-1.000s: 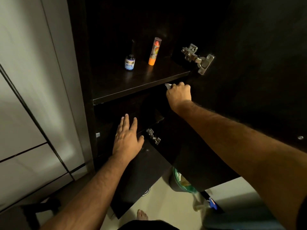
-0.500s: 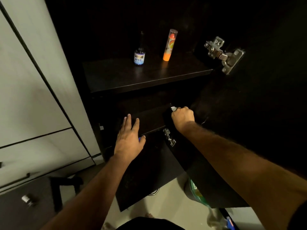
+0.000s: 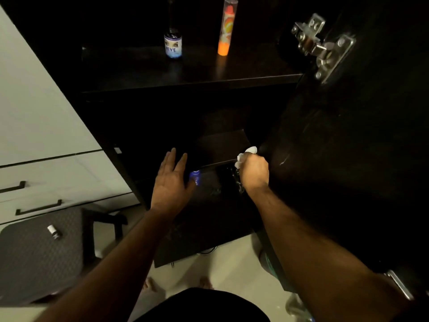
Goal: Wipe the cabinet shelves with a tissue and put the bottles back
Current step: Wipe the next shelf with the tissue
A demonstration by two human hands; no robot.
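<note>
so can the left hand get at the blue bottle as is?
Probably yes. The left hand is open right beside the blue bottle, nothing between them; the right hand holds the tissue off to the side.

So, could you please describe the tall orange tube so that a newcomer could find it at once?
Look into the dark cabinet at its upper shelf. Two things stand upright there, apart; the orange tube is the right one. It is taller, clear-topped with a glowing orange base, unlike the squat blue-labelled bottle.

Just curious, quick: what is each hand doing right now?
Left hand: open, fingers straight, beside a blue bottle.
Right hand: gripping a white tissue.
</note>
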